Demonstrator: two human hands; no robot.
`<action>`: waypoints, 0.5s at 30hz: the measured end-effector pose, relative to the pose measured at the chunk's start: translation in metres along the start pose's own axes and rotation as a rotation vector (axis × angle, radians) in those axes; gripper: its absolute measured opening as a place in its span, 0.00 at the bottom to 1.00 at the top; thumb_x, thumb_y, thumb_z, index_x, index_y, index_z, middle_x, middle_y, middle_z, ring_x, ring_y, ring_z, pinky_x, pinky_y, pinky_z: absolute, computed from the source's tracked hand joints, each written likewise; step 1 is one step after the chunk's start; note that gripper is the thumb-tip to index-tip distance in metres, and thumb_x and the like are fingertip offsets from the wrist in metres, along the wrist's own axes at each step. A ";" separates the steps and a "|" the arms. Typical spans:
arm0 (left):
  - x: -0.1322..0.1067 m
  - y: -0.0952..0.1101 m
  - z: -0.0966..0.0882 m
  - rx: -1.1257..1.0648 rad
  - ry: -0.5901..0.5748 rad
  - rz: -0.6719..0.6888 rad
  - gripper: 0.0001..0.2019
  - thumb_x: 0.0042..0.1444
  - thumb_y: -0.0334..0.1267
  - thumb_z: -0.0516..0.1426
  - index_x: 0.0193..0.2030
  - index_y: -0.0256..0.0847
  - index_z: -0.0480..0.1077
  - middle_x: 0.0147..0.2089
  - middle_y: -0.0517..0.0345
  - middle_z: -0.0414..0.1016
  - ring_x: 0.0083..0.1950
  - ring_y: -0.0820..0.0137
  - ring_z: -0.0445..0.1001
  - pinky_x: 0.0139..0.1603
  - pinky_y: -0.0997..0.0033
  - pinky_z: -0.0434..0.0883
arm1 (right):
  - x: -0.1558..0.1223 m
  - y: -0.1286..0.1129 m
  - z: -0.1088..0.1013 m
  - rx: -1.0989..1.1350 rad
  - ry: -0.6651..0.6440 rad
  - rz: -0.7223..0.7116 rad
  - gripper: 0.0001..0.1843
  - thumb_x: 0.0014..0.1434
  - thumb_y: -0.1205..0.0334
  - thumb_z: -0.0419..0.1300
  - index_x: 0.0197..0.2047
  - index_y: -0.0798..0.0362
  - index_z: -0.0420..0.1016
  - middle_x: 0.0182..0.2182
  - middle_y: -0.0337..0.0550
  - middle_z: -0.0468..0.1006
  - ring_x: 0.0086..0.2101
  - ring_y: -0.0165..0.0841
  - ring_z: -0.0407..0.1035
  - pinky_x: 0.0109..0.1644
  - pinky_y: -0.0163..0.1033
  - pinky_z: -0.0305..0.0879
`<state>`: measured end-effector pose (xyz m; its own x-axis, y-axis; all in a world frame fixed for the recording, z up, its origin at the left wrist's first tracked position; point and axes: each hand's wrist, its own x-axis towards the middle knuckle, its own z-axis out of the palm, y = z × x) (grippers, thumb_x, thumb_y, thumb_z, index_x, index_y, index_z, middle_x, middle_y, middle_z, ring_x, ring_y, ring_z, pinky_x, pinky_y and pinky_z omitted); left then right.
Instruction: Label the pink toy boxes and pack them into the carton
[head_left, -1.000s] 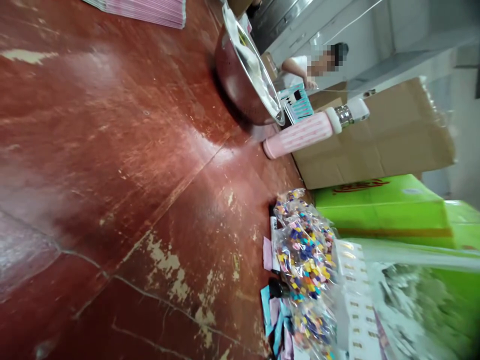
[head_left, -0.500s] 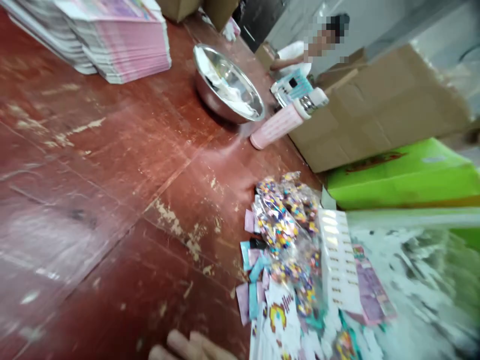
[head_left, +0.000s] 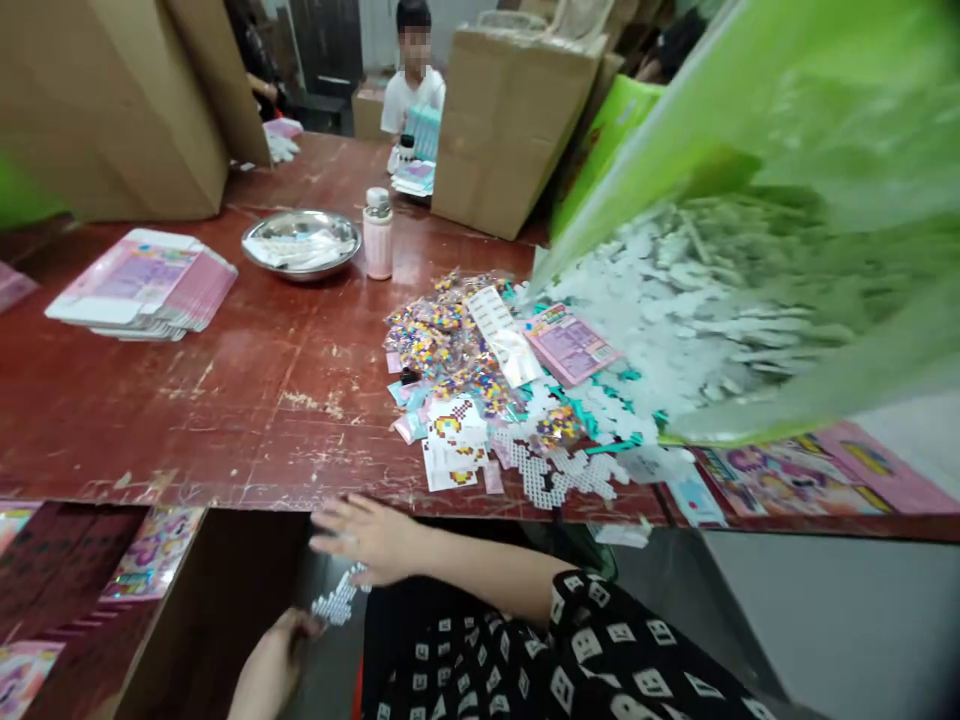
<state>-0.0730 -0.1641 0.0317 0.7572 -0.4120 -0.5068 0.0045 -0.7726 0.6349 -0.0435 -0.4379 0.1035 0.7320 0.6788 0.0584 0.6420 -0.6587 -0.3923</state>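
White pegboard (head_left: pixel 334 605) low at seven o'clock, on your side of the counter (head_left: pixel 225 420)

Your left hand (head_left: pixel 277 650), between seven and eight o'clock, pinches the lower end of the pegboard. Your right hand (head_left: pixel 367 545), at seven o'clock, has its fingers stretched out by the upper end; blur leaves it unclear whether that hand grips too. Your hands are apart, with the pegboard between them. On the counter, printed pattern cards (head_left: pixel 454 450) lie at six o'clock, and loose pegboards (head_left: pixel 559 475) spread between four and five. Bags of coloured beads (head_left: pixel 431 335) heap up near the middle of the dial. At ten, a steel bowl (head_left: pixel 300 273) stands just beside a pink bottle (head_left: pixel 378 242); pink boxes (head_left: pixel 195 290) are stacked at nine. A big clear bag (head_left: pixel 862 120) of white pieces (head_left: pixel 720 325) bulges between two and three
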 end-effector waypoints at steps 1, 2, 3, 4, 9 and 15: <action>-0.012 0.009 -0.013 -0.076 -0.010 0.080 0.10 0.53 0.43 0.56 0.26 0.47 0.76 0.36 0.53 0.80 0.43 0.57 0.80 0.48 0.63 0.75 | -0.005 -0.014 0.004 0.047 -0.002 -0.016 0.37 0.63 0.52 0.62 0.70 0.56 0.56 0.71 0.52 0.53 0.71 0.43 0.43 0.72 0.50 0.45; -0.021 0.020 -0.024 -0.143 -0.018 0.145 0.12 0.54 0.49 0.57 0.25 0.48 0.76 0.37 0.53 0.80 0.43 0.56 0.79 0.48 0.62 0.76 | -0.011 -0.025 0.007 0.112 -0.021 -0.005 0.36 0.63 0.52 0.62 0.69 0.55 0.59 0.68 0.52 0.61 0.68 0.41 0.53 0.70 0.47 0.52; -0.028 0.034 -0.034 -0.200 -0.014 0.187 0.14 0.53 0.54 0.58 0.26 0.49 0.77 0.39 0.53 0.81 0.45 0.54 0.79 0.49 0.62 0.77 | -0.020 -0.034 0.005 0.195 -0.042 0.035 0.32 0.63 0.52 0.63 0.66 0.55 0.64 0.62 0.51 0.70 0.62 0.39 0.64 0.65 0.43 0.60; -0.032 0.049 -0.041 -0.260 0.014 0.210 0.13 0.52 0.56 0.60 0.30 0.51 0.79 0.44 0.54 0.81 0.48 0.53 0.79 0.50 0.61 0.77 | -0.030 -0.038 0.000 0.293 -0.049 0.095 0.27 0.62 0.51 0.63 0.61 0.54 0.70 0.55 0.49 0.78 0.55 0.38 0.72 0.59 0.39 0.67; 0.001 0.099 -0.042 -0.656 0.272 0.250 0.32 0.54 0.50 0.63 0.67 0.61 0.62 0.70 0.58 0.63 0.64 0.53 0.70 0.61 0.53 0.72 | -0.128 0.009 -0.098 0.805 0.393 0.544 0.22 0.62 0.43 0.60 0.42 0.54 0.80 0.31 0.42 0.83 0.26 0.31 0.77 0.30 0.33 0.73; 0.056 0.061 -0.004 -0.317 0.434 0.052 0.11 0.60 0.50 0.57 0.45 0.54 0.77 0.49 0.61 0.80 0.56 0.52 0.76 0.51 0.54 0.77 | -0.258 0.015 -0.118 0.195 1.284 1.347 0.33 0.62 0.31 0.49 0.29 0.51 0.77 0.23 0.43 0.78 0.23 0.34 0.73 0.27 0.37 0.73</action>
<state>-0.0274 -0.2325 0.0441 0.9617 -0.1566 -0.2249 0.1058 -0.5452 0.8316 -0.1962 -0.6607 0.1906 0.4218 -0.8866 0.1897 -0.4024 -0.3705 -0.8371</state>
